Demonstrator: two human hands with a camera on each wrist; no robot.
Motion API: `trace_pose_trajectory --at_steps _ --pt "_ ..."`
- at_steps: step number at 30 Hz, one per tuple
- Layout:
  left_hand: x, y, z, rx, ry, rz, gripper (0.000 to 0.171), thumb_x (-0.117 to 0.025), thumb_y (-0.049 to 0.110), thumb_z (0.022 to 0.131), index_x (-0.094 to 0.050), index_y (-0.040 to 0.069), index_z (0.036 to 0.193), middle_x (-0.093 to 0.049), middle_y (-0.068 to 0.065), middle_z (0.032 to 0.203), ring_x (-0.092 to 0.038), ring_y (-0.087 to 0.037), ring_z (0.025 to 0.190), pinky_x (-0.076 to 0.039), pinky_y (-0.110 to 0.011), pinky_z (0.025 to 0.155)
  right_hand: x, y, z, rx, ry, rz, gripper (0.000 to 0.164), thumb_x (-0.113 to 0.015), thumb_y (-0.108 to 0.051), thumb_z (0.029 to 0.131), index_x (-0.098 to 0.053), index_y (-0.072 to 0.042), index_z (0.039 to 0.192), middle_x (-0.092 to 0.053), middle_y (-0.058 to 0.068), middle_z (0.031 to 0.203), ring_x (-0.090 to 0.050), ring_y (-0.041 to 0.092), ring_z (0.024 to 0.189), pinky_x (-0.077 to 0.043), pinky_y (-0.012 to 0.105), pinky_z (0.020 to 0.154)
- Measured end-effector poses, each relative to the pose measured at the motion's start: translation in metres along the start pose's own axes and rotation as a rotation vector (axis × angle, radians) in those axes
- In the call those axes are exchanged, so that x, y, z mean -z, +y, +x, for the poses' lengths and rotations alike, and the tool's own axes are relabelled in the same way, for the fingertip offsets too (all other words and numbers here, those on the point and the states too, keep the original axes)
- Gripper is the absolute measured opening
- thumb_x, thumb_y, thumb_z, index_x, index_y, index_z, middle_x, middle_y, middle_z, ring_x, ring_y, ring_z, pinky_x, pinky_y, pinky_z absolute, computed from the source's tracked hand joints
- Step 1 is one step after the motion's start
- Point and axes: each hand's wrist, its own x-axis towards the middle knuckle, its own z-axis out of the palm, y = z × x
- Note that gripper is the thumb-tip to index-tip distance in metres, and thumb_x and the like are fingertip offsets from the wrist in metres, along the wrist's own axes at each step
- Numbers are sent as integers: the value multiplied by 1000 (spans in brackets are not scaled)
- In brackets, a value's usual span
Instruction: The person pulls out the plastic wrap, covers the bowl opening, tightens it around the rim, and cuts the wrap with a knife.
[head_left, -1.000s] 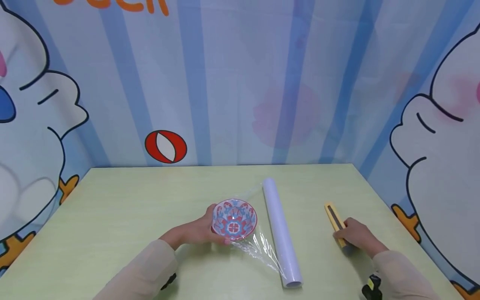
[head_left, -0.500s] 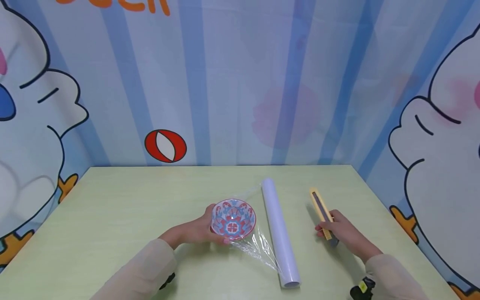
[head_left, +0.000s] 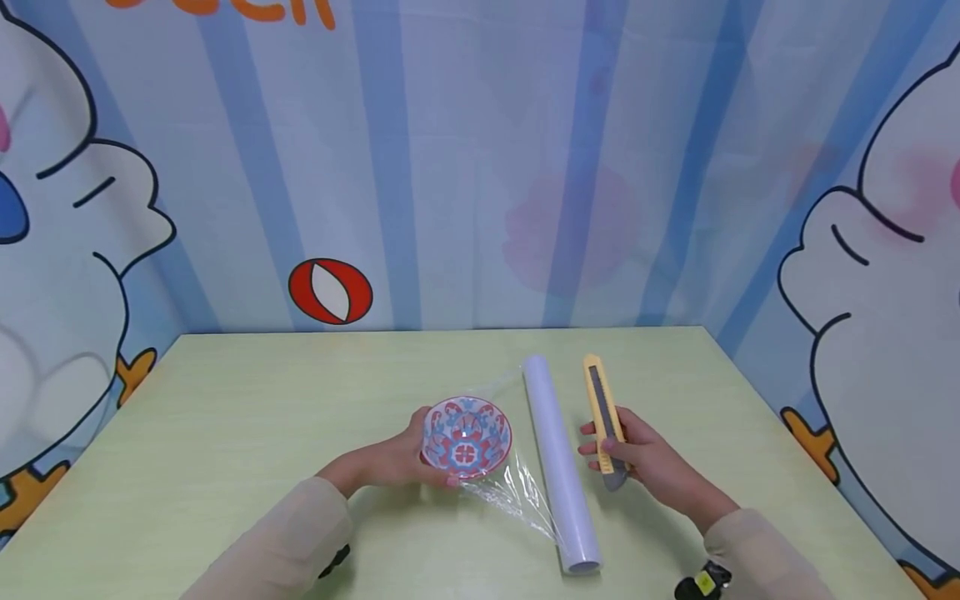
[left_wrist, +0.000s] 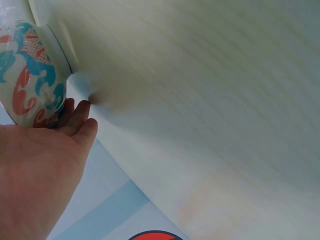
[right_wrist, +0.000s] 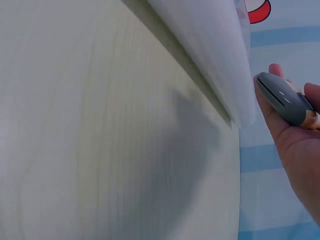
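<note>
My left hand (head_left: 406,457) grips the side of a bowl (head_left: 467,437) patterned in red, blue and white. In the left wrist view the bowl (left_wrist: 35,75) shows its outer wall, with fingers curled round its underside. Clear plastic wrap (head_left: 517,497) stretches from the bowl to a pale purple-white roll (head_left: 562,467) lying on the table. Right of the roll, my right hand (head_left: 637,454) holds a yellow utility knife (head_left: 603,408) above the table, its grey end toward me. That grey end of the knife (right_wrist: 285,98) also appears in the right wrist view; no blade is visible.
The pale green table (head_left: 285,400) runs back to a blue striped backdrop (head_left: 480,167) with printed cartoon figures. Its side panels flank the table at left and right.
My right hand has lifted the utility knife off the table and carried it left, close to the roll. The left hand, bowl and roll stay nearly where they were.
</note>
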Motion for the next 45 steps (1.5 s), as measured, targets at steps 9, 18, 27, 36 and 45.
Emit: trace_pose_trajectory --at_steps 9,18,27,36,45 --pt "0 1 -1 -14 2 22 112 -78 44 68 -1 13 144 -25 -8 142 -30 -25 130 -30 -52 107 -16 2 5 73 21 -41 47 -38 -18 100 -21 9 134 -53 3 100 -62 6 87 -52 25 81" --pt "0 1 -1 -10 1 33 113 -77 44 68 0 12 144 -25 -8 143 -29 -25 130 -30 -52 107 -28 4 8 -14 179 -76 42 -36 -31 100 -31 5 121 -50 4 83 -54 10 63 -53 27 61" --pt "0 0 0 -9 6 13 111 -78 42 69 -1 14 144 -26 -8 142 -30 -26 129 -32 -52 106 -35 1 5 -44 154 58 46 -35 -31 100 -24 -3 135 -52 3 86 -58 11 70 -56 29 67" --pt "0 0 0 0 6 2 111 -78 42 69 0 15 144 -25 -8 144 -29 -26 130 -30 -53 107 -40 -2 5 -51 70 82 45 -40 -19 99 -25 4 135 -50 14 124 -60 8 97 -52 27 86" --pt "0 2 -1 4 1 7 113 -77 43 69 1 14 144 -24 -8 144 -29 -27 131 -30 -53 107 -51 0 8 -38 190 8 36 -37 -20 100 -32 3 128 -51 2 87 -53 7 66 -49 21 61"
